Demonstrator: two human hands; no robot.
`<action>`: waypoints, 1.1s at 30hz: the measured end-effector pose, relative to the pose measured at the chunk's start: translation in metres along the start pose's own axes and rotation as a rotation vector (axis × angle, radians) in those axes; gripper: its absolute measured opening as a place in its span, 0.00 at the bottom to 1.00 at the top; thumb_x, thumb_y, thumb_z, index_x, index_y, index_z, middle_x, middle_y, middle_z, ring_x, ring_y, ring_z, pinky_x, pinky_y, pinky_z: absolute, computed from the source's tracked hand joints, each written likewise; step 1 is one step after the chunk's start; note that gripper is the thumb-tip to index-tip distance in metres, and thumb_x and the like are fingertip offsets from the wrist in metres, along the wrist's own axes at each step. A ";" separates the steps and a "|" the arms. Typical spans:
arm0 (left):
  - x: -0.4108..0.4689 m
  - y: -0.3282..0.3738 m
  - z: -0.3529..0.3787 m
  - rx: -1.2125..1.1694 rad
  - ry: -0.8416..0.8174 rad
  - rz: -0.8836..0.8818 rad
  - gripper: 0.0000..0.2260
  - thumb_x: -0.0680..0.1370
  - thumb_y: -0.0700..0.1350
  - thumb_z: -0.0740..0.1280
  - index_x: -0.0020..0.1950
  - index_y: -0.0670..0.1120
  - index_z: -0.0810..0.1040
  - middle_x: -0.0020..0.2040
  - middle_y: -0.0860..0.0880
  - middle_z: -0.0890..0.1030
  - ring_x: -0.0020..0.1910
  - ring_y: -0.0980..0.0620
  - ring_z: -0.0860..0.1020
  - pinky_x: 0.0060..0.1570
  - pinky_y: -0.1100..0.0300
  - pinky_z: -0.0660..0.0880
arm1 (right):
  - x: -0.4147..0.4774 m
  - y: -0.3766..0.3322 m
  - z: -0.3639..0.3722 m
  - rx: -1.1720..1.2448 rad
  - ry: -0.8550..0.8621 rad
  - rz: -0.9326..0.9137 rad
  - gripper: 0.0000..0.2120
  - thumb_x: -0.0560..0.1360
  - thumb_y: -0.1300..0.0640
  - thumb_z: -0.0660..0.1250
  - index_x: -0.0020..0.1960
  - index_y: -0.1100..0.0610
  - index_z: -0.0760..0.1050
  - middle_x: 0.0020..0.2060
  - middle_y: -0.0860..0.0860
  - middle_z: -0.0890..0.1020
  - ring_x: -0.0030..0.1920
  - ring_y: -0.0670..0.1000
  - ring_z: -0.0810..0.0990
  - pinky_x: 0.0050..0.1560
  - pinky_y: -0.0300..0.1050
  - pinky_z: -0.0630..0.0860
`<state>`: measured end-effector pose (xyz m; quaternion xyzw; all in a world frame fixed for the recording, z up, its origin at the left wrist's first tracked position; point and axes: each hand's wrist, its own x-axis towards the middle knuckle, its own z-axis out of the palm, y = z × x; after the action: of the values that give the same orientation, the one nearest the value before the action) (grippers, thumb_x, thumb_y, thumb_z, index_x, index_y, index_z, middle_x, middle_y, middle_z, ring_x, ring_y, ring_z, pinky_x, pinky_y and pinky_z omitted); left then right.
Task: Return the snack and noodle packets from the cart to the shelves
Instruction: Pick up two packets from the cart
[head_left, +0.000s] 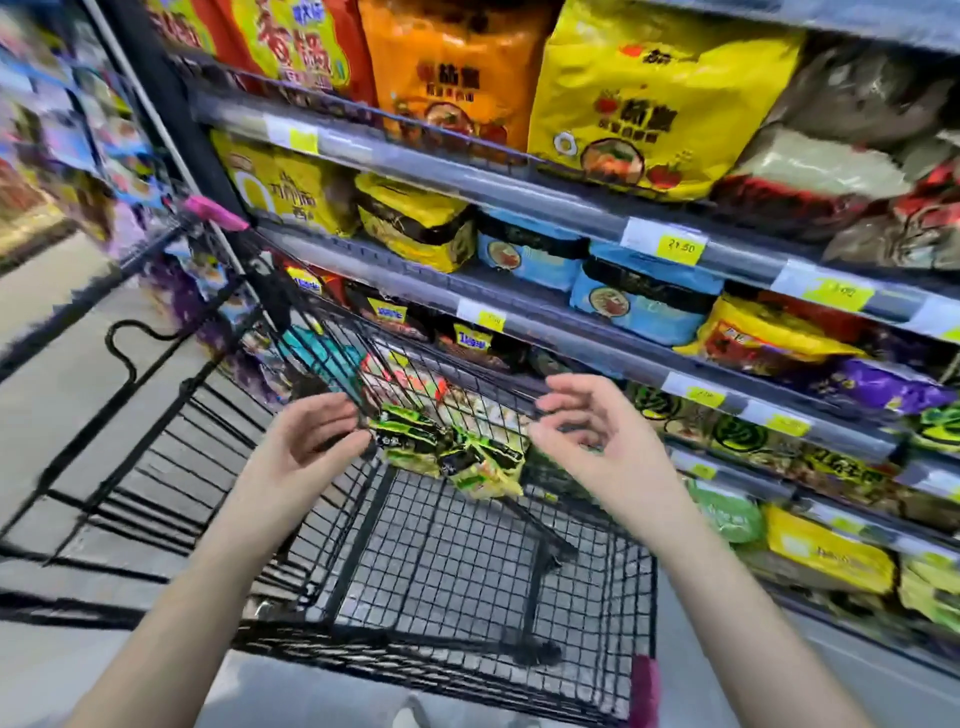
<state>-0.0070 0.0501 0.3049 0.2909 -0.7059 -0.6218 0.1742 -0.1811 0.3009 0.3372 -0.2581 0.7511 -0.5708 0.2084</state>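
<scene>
Head view looks down into a black wire cart (447, 587) parked right beside tall shelves (545, 200) full of noodle bags. Both hands are up over the cart. The left hand (306, 441) is loose and curled, with its fingertips touching or almost touching the left end of a green and black noodle packet (452, 457). The right hand (587, 434) is loose and curled too, and it holds nothing. It hangs just to the right of the packet.

The packet lies at the far end of the cart, leaning on the wire wall. It is crinkly and shiny, lime green with black patches and some white marks. It looks like a soft multi-pack, a bit bent in the middle. More packets, teal and red ones, sit behind the wire further away, but they are blurry.

I think the step now is picking this packet up. To do it well, the hands should come in from both ends and grab the sides, not the thin top edge, because a soft bag can sag or slip. Lift it straight up so it does not catch on the wire. Then look for its home. Bags with the same green and black look (737, 436) sit on a low shelf to the right, so that seems the best spot.
</scene>
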 end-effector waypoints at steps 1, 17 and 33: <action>0.008 -0.015 0.001 0.004 0.001 -0.019 0.22 0.73 0.43 0.74 0.66 0.45 0.76 0.60 0.48 0.83 0.60 0.58 0.82 0.54 0.73 0.75 | 0.003 0.016 0.003 -0.012 0.013 0.025 0.18 0.75 0.55 0.76 0.62 0.46 0.76 0.53 0.46 0.84 0.54 0.48 0.83 0.58 0.53 0.79; 0.148 -0.266 0.024 0.151 0.000 -0.219 0.32 0.68 0.57 0.79 0.66 0.43 0.74 0.60 0.44 0.83 0.52 0.57 0.81 0.58 0.63 0.75 | 0.082 0.239 0.084 -0.205 0.029 0.181 0.20 0.74 0.56 0.78 0.63 0.54 0.75 0.50 0.46 0.82 0.52 0.51 0.83 0.58 0.46 0.80; 0.211 -0.331 0.037 0.358 0.044 -0.366 0.40 0.73 0.51 0.78 0.78 0.45 0.60 0.71 0.49 0.71 0.71 0.51 0.70 0.74 0.49 0.67 | 0.118 0.319 0.115 -0.465 -0.031 0.297 0.26 0.72 0.50 0.78 0.67 0.52 0.74 0.60 0.48 0.79 0.59 0.47 0.79 0.65 0.44 0.76</action>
<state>-0.1275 -0.0729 -0.0495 0.4533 -0.7365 -0.5018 0.0198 -0.2514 0.2097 -0.0025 -0.1948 0.8883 -0.3424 0.2362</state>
